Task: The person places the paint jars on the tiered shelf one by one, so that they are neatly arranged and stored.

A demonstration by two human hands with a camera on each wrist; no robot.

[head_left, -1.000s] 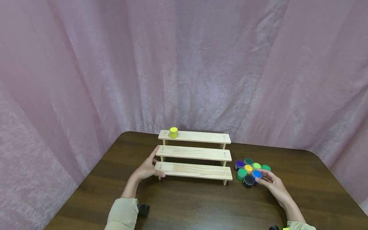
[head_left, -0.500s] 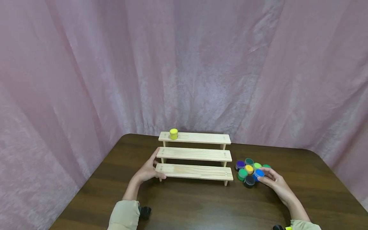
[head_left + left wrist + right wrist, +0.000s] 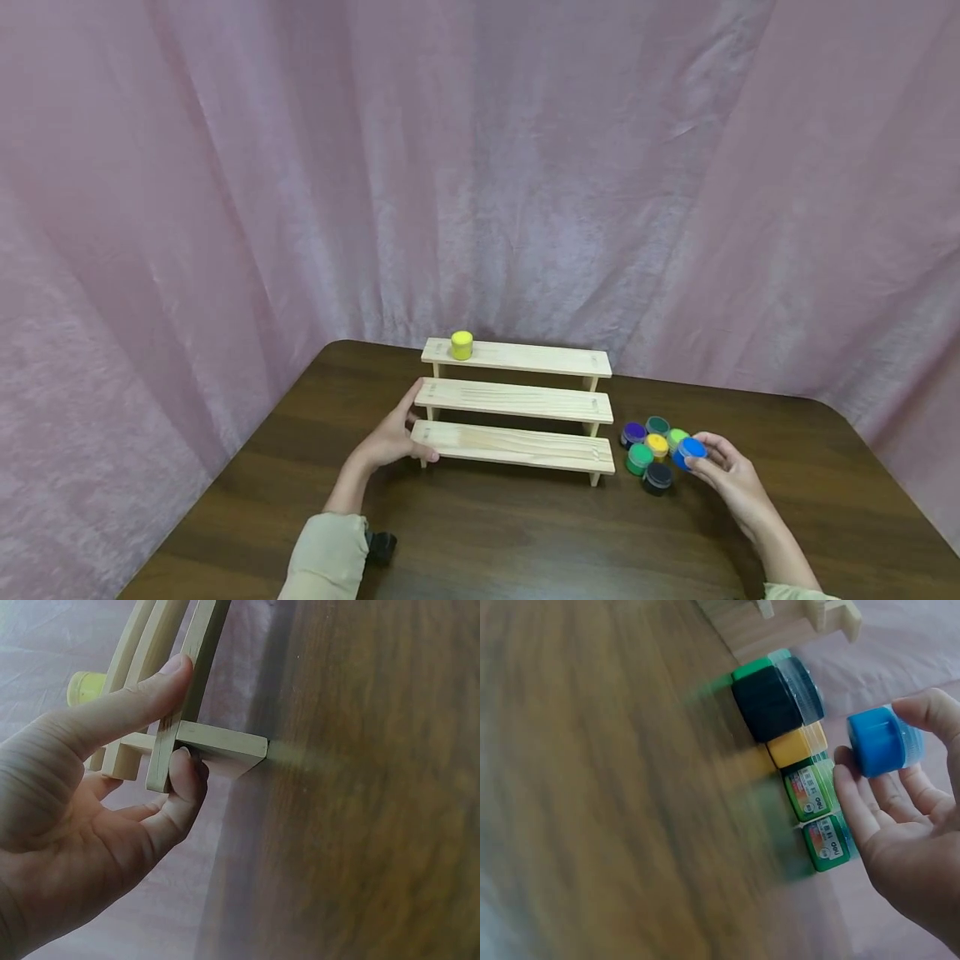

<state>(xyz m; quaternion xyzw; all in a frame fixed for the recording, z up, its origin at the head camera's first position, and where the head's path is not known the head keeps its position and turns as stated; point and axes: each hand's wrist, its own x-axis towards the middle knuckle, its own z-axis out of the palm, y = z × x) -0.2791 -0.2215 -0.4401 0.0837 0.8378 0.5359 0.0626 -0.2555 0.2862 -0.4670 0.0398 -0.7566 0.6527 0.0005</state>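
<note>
My left hand (image 3: 392,437) grips the left end of a three-tier wooden stand (image 3: 510,398); in the left wrist view the thumb lies on the lowest board (image 3: 201,667) and the fingers curl beneath it. A yellow paint jar (image 3: 461,346) stands near the left end of the top tier. At the right, my right hand (image 3: 735,483) pinches a blue paint jar (image 3: 885,739) between thumb and fingers, raised off the table in the right wrist view. Beside it on the table is a cluster of jars, among them a black one (image 3: 657,478) and an orange-yellow one (image 3: 656,446).
Purple (image 3: 633,435), dark green (image 3: 657,427), light green (image 3: 677,440) and green (image 3: 640,458) jars crowd together right of the stand. The brown wooden table (image 3: 495,533) ends at a pink curtain (image 3: 525,167) behind.
The blue jar has come up out of the cluster in my right hand and shifted slightly right. My left hand keeps its grip on the stand.
</note>
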